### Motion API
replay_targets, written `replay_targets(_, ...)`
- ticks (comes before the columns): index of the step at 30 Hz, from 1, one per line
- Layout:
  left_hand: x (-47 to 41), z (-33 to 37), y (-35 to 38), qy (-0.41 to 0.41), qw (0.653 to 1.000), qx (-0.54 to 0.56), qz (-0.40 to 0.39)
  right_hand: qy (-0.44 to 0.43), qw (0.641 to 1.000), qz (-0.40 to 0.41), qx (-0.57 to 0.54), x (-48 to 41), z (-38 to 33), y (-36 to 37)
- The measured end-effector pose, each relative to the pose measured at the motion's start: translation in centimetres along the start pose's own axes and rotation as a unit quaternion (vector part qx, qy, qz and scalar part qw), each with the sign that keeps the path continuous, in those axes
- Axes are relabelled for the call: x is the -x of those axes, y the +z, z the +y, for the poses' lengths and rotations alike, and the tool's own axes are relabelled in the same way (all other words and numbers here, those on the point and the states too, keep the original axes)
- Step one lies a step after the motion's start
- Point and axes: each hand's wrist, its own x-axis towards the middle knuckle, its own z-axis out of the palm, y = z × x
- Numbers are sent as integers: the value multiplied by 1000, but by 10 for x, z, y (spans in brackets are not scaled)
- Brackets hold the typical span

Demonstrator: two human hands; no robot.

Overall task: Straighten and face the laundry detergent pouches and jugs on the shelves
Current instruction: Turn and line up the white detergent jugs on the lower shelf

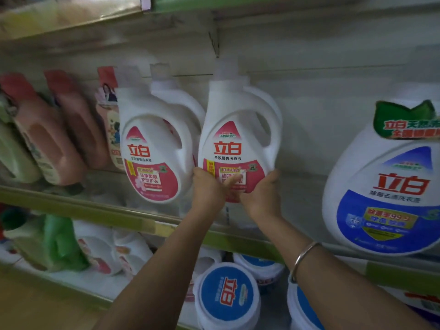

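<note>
A white detergent jug with a pink label [234,129] stands on the middle shelf [133,219], label facing me. My left hand [208,188] grips its lower left side and my right hand [260,195] grips its lower right corner. A matching white-and-pink jug [152,148] stands just to its left, with another like it behind. At the right stands a large white jug with a blue label [385,184]. Pink jugs [54,129] lean at the far left.
The shelf above [71,17] overhangs the jugs. There is a gap of bare shelf between the held jug and the blue-label jug. Below, white tubs with blue lids [227,297], a green bottle [59,241] and white pouches [112,251] fill the lower shelf.
</note>
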Motion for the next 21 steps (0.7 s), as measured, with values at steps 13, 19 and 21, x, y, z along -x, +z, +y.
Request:
replay_targets(13, 36, 19, -8, 17, 927, -345, -147, -9, 989, -114, 90, 22, -9, -53)
replay_targets(19, 119, 60, 56, 121, 927, -159, -317, -87, 984, 150, -51, 91, 38, -175)
replay_targets(21, 137, 61, 85, 142, 921, -19, -363, -30, 967, 241, -74, 94, 66, -203)
